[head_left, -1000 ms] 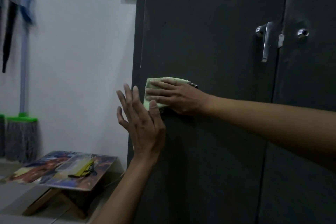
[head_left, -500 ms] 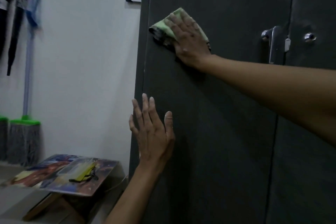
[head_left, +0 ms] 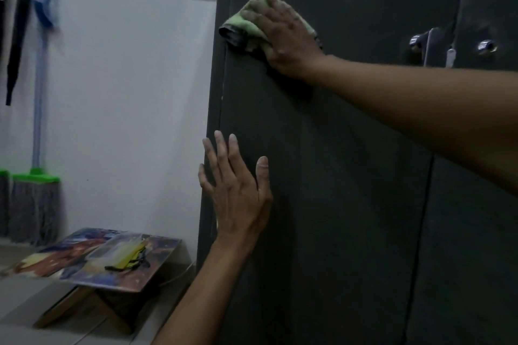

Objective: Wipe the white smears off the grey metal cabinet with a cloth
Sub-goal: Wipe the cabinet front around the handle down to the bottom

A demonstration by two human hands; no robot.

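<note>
Cloth (head_left: pixel 246 26) under my right grip (head_left: pixel 283 33), fingers flat, pressing it on cabinet (head_left: pixel 350 176). Left grip (head_left: pixel 238 190) released, palm flat on door below.

The right hand (head_left: pixel 283 33) presses a green cloth (head_left: pixel 246 26) flat against the grey cabinet (head_left: pixel 350 176), high on the left door near its left edge. The left hand (head_left: pixel 236 190) rests lower on the same door, fingers straight and spread. A chrome handle (head_left: pixel 429 45) sits at the door seam. At left, a mop (head_left: pixel 35 196) leans on the white wall (head_left: pixel 126 92) above a low printed board (head_left: pixel 92 255).
</note>
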